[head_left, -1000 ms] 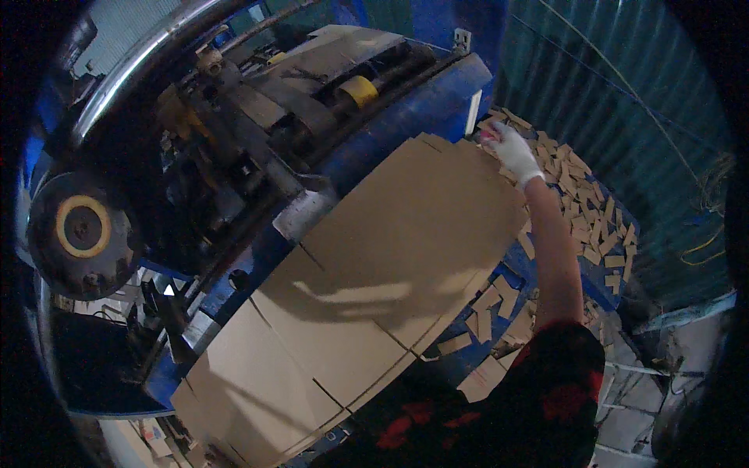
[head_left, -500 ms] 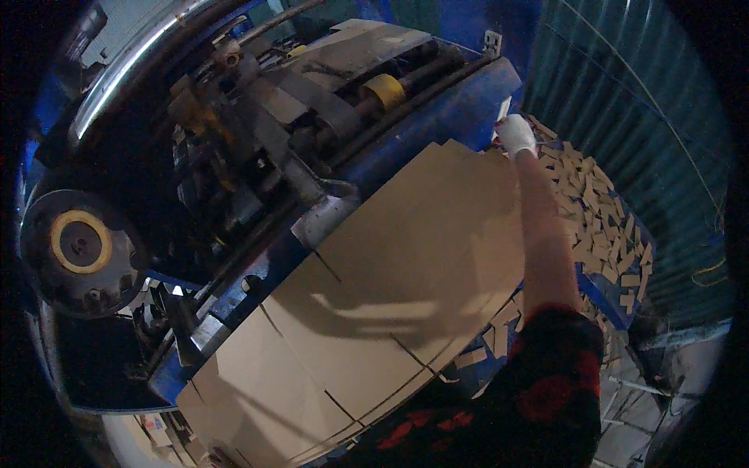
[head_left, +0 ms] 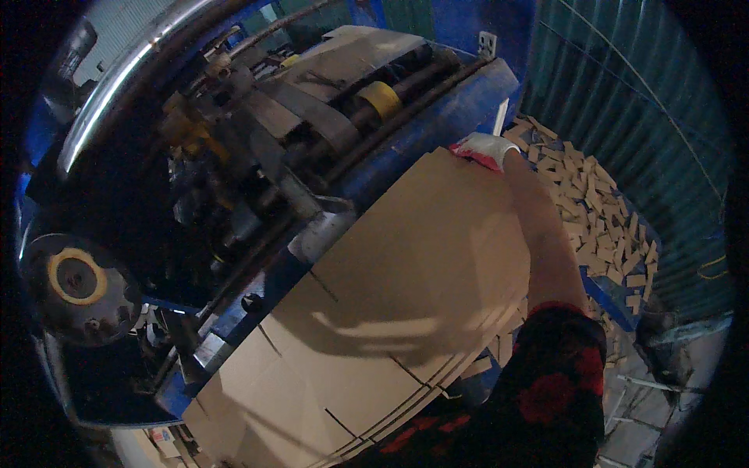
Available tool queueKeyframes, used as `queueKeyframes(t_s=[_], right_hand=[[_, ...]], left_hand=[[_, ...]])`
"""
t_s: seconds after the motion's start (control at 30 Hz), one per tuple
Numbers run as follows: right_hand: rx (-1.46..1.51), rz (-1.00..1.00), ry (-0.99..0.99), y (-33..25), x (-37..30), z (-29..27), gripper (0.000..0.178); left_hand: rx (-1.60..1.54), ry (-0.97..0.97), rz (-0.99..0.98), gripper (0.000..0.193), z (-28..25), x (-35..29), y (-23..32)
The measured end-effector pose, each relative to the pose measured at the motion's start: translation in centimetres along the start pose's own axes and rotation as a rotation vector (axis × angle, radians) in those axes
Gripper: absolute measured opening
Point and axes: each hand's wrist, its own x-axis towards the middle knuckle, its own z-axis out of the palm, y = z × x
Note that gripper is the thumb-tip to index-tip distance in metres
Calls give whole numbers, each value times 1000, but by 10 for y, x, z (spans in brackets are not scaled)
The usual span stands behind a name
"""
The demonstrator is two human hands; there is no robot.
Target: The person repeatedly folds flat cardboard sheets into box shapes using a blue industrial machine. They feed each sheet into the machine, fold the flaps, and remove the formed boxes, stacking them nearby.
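Observation:
My right hand (head_left: 485, 150), in a white glove with a red palm side, lies at the far right corner of a large brown cardboard sheet (head_left: 390, 257). Its fingers stretch leftward over the sheet's edge and seem to rest on it rather than wrap round it. Dark slits cut into the cardboard, and doubled edges along its near side suggest more than one sheet. A narrow white upright strip (head_left: 501, 117) stands just beyond the hand. My left hand is out of sight.
A blue machine (head_left: 445, 109) with rollers, a yellow ring (head_left: 381, 99) and a round disc wheel (head_left: 78, 281) fills the left and far side. Small cardboard offcuts (head_left: 601, 210) heap up at right, before a green corrugated wall (head_left: 640, 101).
My right hand has come left and slightly nearer, from beside the white strip onto the cardboard's corner, its fingers extending. A sliver of hand at the lower left edge is gone.

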Motion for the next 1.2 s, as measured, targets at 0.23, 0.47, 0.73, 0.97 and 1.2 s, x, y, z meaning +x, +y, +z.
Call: queueKeyframes(t_s=[0.23,0.47,0.73,0.97,1.2], right_hand=[[-839,214,902,48,-34,-39,27],[-157,0,674,73,-164,-28,51],[-385,-172,566,86,-234,63,76],[-453,-296,583,92,-218,50,78],[-393,-343,686,58,-237,44,65]], left_hand=[[-13,3,-1,52,-7,6,4],[-41,17,37,50,-5,17,14],[-240,44,2,48,-7,-5,-35],[-458,-11,-200,64,-39,-21,-35],[-523,149,-37,79,-155,-63,18]])
